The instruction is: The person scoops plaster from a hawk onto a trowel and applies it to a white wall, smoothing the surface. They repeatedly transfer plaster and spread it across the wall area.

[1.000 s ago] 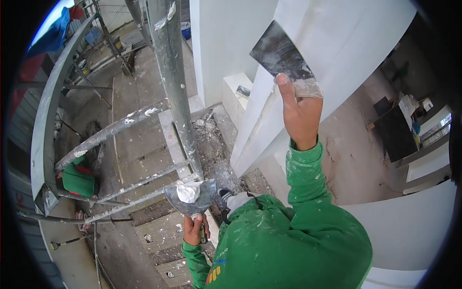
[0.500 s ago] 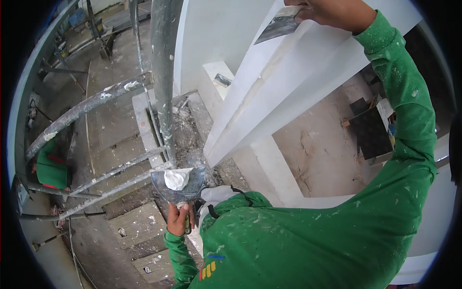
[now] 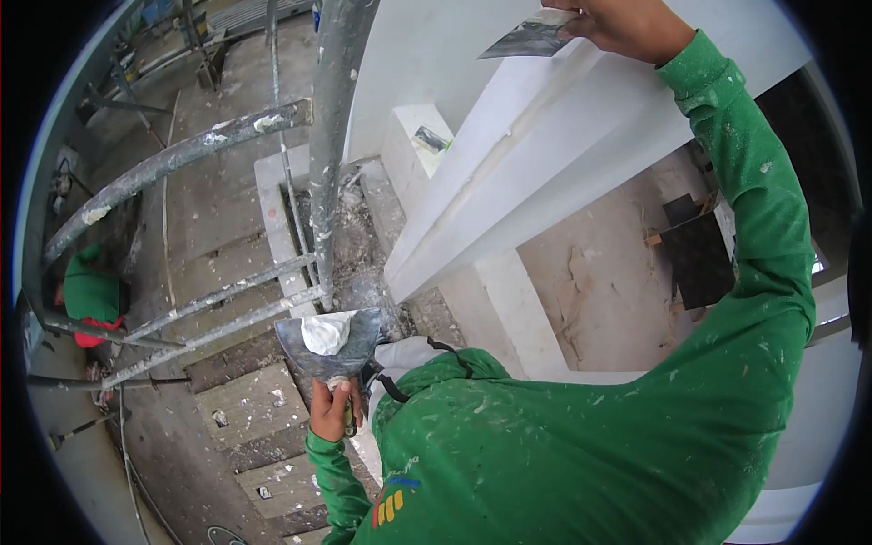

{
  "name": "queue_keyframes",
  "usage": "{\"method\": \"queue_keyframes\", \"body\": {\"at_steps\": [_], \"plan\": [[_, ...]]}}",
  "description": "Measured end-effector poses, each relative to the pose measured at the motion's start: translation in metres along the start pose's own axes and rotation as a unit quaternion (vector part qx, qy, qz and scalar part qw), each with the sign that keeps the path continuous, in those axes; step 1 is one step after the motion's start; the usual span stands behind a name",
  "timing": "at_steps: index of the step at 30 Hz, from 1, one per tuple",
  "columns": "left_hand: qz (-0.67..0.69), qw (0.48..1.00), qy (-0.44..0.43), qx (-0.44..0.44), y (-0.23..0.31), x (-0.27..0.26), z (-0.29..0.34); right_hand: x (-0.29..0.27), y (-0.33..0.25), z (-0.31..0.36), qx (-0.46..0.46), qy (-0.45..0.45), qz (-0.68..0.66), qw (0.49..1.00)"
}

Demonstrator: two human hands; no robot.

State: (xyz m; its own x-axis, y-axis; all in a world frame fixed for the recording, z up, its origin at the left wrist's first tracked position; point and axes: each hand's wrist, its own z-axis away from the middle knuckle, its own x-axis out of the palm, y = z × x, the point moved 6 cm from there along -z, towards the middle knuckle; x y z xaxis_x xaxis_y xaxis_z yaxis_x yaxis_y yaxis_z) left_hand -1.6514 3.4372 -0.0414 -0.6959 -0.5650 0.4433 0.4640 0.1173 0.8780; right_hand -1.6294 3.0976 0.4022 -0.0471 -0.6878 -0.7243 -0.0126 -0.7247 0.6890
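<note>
My left hand [image 3: 334,411] is closed round the handle of a wide putty knife [image 3: 351,352], held low in front of me. A mound of white putty [image 3: 326,333] sits on its blade. Raised at the upper right, my right hand [image 3: 631,25] grips a second, flat metal scraper [image 3: 529,38] by its end. The scraper's blade lies by the edge of a white column [image 3: 518,163], where a rough, beige strip [image 3: 495,154] runs down its face. I cannot tell whether the blade touches the surface.
Grey scaffold pipes [image 3: 338,136] spattered with white stand at my left. Planks [image 3: 254,409] lie below. Another person in a green shirt [image 3: 91,292] is low at the far left. A white ledge [image 3: 420,136] holds a small tool [image 3: 431,139]. A black panel [image 3: 698,259] stands right.
My right hand and its scraper have shifted slightly, with the blade turned flatter. The view has tilted a little, and the putty knife in my left hand appears slightly higher and further left.
</note>
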Motion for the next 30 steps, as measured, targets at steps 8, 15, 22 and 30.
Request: {"method": "queue_keyframes", "body": {"at_steps": [8,15,22,30], "plan": [[-0.029,0.999,0.01,0.02,0.001,-0.007,-0.004,-0.014,-0.005,0.005,0.013,-0.03,-0.043,0.999],[-0.008,1.0,-0.007,0.016,0.005,0.0,-0.01,0.005,-0.004,0.006,-0.011,-0.013,-0.03,0.999],[-0.012,0.999,-0.024,0.024,0.003,0.004,-0.014,0.015,-0.01,0.0,-0.05,-0.002,-0.011,0.999],[-0.012,0.999,-0.028,0.029,-0.002,0.001,-0.009,0.023,-0.011,0.007,-0.009,0.017,0.001,1.0]]}}
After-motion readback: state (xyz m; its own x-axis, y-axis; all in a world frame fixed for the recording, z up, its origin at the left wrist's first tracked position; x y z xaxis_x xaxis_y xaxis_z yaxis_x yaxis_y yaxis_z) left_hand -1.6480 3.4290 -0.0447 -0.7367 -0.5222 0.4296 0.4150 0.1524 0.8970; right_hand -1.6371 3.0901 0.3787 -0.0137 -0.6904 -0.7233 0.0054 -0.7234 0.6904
